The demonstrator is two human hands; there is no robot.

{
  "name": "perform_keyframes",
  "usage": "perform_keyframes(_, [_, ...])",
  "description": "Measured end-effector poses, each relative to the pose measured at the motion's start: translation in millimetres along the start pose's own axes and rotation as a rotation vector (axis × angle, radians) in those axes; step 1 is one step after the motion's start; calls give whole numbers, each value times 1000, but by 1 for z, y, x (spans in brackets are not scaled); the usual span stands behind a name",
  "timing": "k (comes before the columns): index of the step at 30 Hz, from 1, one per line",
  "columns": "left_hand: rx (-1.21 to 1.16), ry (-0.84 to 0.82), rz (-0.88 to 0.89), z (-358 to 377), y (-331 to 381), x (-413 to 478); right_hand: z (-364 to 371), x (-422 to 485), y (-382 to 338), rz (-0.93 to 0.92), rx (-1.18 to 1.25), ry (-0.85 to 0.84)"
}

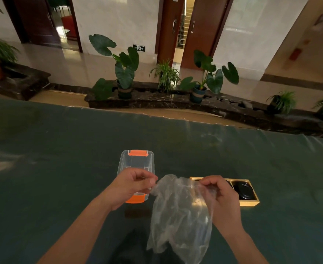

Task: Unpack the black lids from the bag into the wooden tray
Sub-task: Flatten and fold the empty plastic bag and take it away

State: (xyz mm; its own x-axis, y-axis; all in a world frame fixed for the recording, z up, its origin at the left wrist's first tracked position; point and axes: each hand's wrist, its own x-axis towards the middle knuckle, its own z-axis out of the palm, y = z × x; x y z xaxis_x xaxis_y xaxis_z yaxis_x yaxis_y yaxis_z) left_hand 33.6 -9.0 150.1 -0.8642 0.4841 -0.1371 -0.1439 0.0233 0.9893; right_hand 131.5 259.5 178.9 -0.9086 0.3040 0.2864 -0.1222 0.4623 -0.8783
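Green table (61, 149) | bag (179, 216) hangs vertical | left hand (132, 185), right hand (219, 193) pinch top

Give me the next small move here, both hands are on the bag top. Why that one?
Probably pull the two hands apart to spread the bag's mouth. The left hand and right hand each pinch the top edge of the clear plastic bag, which hangs crumpled between them. The wooden tray just behind shows a black lid in its right compartment. Whether lids remain inside the bag is unclear.
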Motion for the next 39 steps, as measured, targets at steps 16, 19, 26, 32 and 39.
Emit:
perform_keyframes(16, [113, 601, 65, -10, -3, 15, -46, 6, 21, -26, 7, -146])
perform_keyframes(19, [179, 595, 110, -2, -3, 18, -51, 3, 32, 9, 28, -152])
perform_keyframes(26, [129, 699, 83, 9, -13, 25, -26, -36, 36, 258, 156, 444])
perform_keyframes(32, [39, 851, -25, 4, -39, 30, 13, -92, 17, 358, 155, -408])
perform_keyframes(39, [11, 956, -111, -41, -56, 39, -16, -108, 38, 396, 73, -68])
